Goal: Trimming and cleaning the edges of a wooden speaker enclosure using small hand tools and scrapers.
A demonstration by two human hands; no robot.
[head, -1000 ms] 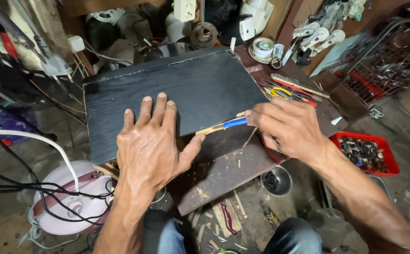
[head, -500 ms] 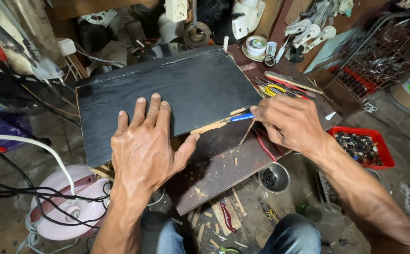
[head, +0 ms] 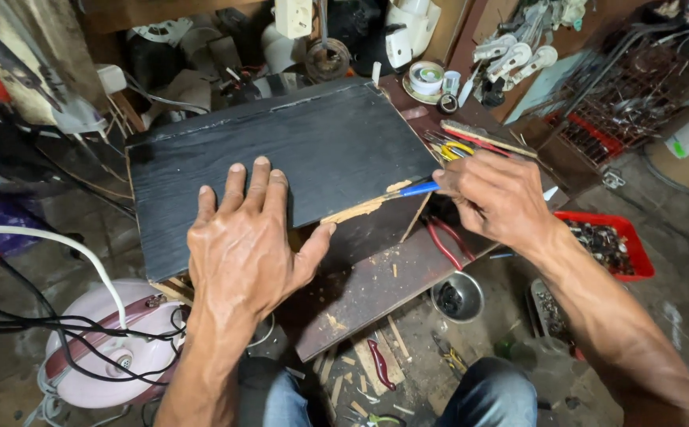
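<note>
Screws fill red tray [head: 617, 245] beside right hand [head: 498, 198].

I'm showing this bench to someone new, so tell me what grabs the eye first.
The big black wood-grain panel fills the middle, with the left hand spread flat on its near edge. The right hand holds a blue-handled tool against that edge, where pale raw wood shows. At far right sits a red tray of small metal parts, and a pink appliance wrapped in cables lies at lower left.

A black wood-grain board [head: 313, 158] lies flat; a blue-handled tool [head: 417, 189] meets its chipped edge.
</note>
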